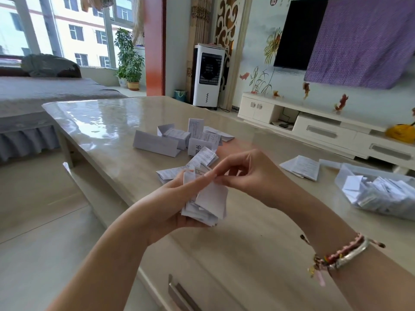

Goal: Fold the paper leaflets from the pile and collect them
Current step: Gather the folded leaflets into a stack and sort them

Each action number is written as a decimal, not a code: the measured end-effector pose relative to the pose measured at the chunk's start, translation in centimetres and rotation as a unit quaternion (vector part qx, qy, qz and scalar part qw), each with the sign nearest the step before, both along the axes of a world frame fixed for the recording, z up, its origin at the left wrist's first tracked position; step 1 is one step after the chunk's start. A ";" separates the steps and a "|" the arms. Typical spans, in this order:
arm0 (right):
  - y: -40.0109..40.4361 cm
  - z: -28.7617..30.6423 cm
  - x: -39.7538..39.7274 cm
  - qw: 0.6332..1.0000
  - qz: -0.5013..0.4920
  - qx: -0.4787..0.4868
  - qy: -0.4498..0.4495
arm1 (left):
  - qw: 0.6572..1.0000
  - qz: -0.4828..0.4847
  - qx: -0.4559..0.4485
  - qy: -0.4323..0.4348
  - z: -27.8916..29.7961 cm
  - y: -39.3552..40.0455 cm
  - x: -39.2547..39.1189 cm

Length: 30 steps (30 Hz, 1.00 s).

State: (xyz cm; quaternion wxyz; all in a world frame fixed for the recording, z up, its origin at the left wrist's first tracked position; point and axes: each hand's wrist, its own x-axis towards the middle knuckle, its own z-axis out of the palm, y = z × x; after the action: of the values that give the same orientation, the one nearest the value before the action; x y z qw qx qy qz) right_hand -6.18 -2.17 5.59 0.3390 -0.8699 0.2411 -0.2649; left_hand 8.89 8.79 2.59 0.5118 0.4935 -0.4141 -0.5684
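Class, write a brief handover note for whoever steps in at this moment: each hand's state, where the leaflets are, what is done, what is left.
Left hand holds a bunch of folded white paper leaflets. Right hand pinches the bunch's top edge.
Loose pile of white leaflets lies mid-table; one flat printed sheet lies to the right.
Done: clear plastic container on the right already holds many folded leaflets.
Left: fold the pile, collect everything.

Bright window daylight, glare on glossy table, wide-angle bending and blur at edges.
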 end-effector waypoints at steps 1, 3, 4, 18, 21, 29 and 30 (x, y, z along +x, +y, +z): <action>0.2 0.0 0.2 1.000 0.008 -0.001 -0.009 | 1.000 -0.009 -0.004 0.000 0.1 0.3 0.2; 0.4 -0.2 0.7 0.999 0.014 0.019 -0.041 | 1.000 -0.003 -0.005 0.012 0.0 0.6 0.6; 0.2 -0.4 0.9 0.997 -0.004 0.035 -0.066 | 1.000 0.009 0.002 0.020 0.0 0.7 0.8; -5.4 -3.2 5.5 0.949 -0.265 0.152 -0.078 | 0.990 0.118 0.014 0.072 -0.3 1.1 4.9; -5.1 -2.7 3.6 0.929 -0.267 0.183 -0.178 | 0.989 0.122 0.027 0.076 -0.5 0.8 4.8; -3.8 -0.7 -1.5 0.914 -0.064 0.311 -0.252 | 0.991 0.109 0.033 0.071 -0.3 -0.4 2.3; -3.3 -0.8 -1.5 0.950 -0.065 0.233 -0.199 | 0.993 0.101 0.034 0.055 -0.3 -0.6 1.9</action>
State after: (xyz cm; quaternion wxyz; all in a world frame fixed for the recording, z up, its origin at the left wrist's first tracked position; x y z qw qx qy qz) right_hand -7.72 -5.51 4.76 0.5553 -0.6786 0.2800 -0.3907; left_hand 10.81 8.19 2.24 0.5717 0.5181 -0.3138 -0.5534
